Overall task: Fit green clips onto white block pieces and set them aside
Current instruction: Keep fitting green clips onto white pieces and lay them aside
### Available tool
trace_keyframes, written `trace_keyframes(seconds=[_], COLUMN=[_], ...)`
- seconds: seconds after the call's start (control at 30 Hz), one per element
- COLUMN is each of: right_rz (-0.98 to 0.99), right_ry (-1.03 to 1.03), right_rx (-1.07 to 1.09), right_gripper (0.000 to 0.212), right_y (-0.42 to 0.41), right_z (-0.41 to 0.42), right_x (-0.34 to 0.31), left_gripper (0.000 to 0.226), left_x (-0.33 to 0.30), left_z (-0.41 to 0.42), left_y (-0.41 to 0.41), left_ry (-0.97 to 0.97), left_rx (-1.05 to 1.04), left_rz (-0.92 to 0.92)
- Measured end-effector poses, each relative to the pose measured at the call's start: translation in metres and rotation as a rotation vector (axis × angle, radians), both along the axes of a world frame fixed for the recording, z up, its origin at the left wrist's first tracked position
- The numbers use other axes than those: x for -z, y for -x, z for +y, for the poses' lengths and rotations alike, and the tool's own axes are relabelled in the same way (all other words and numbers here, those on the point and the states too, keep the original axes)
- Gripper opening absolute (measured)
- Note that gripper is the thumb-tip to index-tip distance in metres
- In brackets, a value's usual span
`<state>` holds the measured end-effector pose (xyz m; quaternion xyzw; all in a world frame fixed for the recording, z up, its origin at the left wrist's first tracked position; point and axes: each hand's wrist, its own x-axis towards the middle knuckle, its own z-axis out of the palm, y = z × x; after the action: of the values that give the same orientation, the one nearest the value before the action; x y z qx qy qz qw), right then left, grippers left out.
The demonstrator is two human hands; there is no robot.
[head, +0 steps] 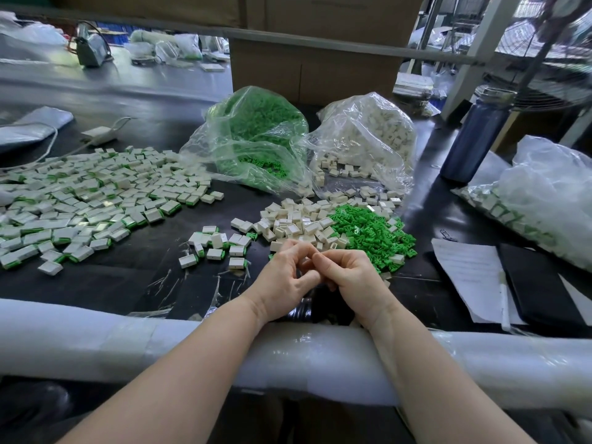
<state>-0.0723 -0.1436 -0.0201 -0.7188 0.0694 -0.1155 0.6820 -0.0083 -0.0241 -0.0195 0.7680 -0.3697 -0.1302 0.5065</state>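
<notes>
My left hand point(282, 277) and my right hand point(352, 277) meet just above the near table edge, fingers curled, fingertips pinching together a small pale piece point(306, 262) that is almost fully hidden. Just beyond them lie a pile of loose white block pieces point(298, 222) and a pile of green clips point(371, 232). A few fitted blocks with green edges point(217, 245) sit to the left of my hands. A large spread of fitted blocks point(86, 197) covers the left of the table.
An open bag of green clips point(256, 136) and an open bag of white blocks point(371, 136) stand behind the piles. A blue bottle point(474, 136), a bag of fitted pieces point(544, 200), papers point(471, 277) and a black notebook point(538, 283) are at the right. A padded rail point(128, 341) lines the near edge.
</notes>
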Motion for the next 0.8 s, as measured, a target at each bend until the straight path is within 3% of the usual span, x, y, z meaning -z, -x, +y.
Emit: trace_keyframes(seconds=[0.4, 0.6, 0.8], right_rz=[-0.039, -0.068, -0.052], right_ry=[0.029, -0.065, 0.103], right_rx=[0.009, 0.138, 0.205], right_gripper=[0.025, 0.010, 0.021], right_y=[-0.0023, -0.0029, -0.0038], right_z=[0.0028, -0.0022, -0.0030], right_x=[0.0022, 0.0061, 0.0067], left_gripper=[0.010, 0.005, 0.010], left_x=[0.0003, 0.0011, 0.0020], left_z=[0.0001, 0.0001, -0.0002], left_y=[-0.0002, -0.0032, -0.0037], left_ry=[0.046, 0.078, 0.026], left_rx=[-0.037, -0.124, -0.117], left_rz=[0.011, 0.037, 0.040])
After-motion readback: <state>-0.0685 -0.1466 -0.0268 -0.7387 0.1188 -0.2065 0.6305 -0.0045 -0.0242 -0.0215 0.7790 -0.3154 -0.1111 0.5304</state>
